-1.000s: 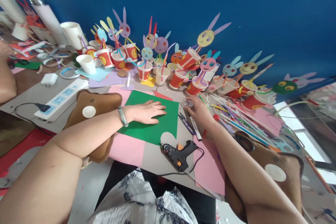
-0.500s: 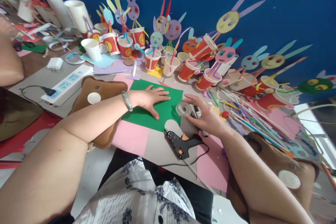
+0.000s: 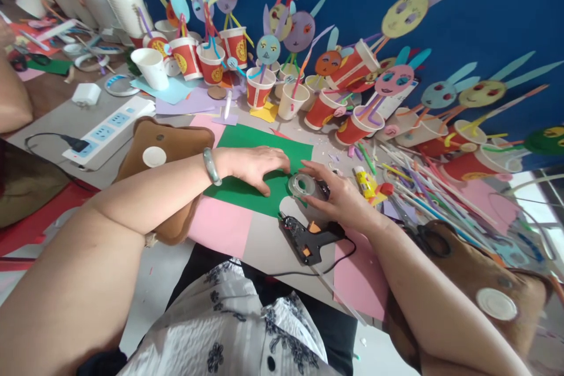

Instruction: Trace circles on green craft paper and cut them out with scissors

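A green sheet of paper (image 3: 240, 191) lies flat in front of me. My left hand (image 3: 259, 167) rests over it, holding nothing, with thumb and fingers apart and fingertips bent toward the tape. At the sheet's right edge my right hand (image 3: 337, 194) grips a roll of clear tape (image 3: 301, 185), thumb on the near side and fingers on the far side. Something dark and small shows under that palm; I cannot make it out. Below the tape sits a pale paper disc (image 3: 291, 205), partly covered by the tip of a black glue gun (image 3: 311, 241).
Paper cups with rabbit-faced straw figures (image 3: 268, 50) line the blue wall. Brown cushions (image 3: 165, 141) flank my arms. A power strip (image 3: 110, 132) lies left, a yellow glue stick (image 3: 364, 181), scissors (image 3: 434, 239) and many straws (image 3: 445, 200) right. Another person's arm (image 3: 13, 85) shows far left.
My right hand and the tape have shifted slightly left, toward the left hand. My left fingers, flat and spread before, are now bent. The view has turned a little.
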### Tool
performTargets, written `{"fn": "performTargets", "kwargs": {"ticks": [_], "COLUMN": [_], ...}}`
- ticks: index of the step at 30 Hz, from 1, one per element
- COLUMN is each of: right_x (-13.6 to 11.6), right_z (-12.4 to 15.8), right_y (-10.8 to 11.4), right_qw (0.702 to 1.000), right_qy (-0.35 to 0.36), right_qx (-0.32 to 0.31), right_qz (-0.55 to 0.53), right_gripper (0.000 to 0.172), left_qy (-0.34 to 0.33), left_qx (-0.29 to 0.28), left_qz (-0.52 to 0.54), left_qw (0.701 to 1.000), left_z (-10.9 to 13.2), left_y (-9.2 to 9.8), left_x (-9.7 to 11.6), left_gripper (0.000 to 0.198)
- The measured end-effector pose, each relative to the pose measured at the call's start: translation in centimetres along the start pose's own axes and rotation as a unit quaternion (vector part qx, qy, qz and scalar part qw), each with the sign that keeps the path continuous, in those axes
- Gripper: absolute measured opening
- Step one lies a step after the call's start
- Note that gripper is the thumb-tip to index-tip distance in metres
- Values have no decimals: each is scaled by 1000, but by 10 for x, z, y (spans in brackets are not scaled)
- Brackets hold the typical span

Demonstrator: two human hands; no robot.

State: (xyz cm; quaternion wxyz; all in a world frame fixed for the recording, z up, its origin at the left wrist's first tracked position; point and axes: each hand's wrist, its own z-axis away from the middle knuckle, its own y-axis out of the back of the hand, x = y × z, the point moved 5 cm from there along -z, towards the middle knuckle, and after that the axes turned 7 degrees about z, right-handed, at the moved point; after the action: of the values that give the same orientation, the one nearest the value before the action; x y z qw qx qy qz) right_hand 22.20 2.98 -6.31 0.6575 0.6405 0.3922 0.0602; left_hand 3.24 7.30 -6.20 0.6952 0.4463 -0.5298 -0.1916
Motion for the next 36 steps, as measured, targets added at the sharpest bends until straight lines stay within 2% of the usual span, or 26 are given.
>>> {"fn": "performTargets", "kwargs": {"ticks": [6,11,17,32,36], "right_x": [-2,2,3,1,0], "right_z": [0,0,0,-1,-1], "right_y": [3,1,1,2,3], "right_qw": [1000,996,991,991,994], "right_qy": [-26,-57,-80,-92,-74], "right_qx": [-13,8,28,30,21], "right_qz": [-4,-63,-100,-87,-75], "right_gripper": [66,63,64,63,66], "left_qy": [-29,-8,16,-4,19], "left_qx": [33,91,159,174,219], "left_qz": [14,27,-13,-80,-70], "left_qw": [999,995,987,981,973], "left_z": [2,-3,-5,-8,-7], "left_y": [2,1,-2,-8,-1], "left_x": [14,29,32,36,30], "left_gripper": [40,17,26,18,15]}}
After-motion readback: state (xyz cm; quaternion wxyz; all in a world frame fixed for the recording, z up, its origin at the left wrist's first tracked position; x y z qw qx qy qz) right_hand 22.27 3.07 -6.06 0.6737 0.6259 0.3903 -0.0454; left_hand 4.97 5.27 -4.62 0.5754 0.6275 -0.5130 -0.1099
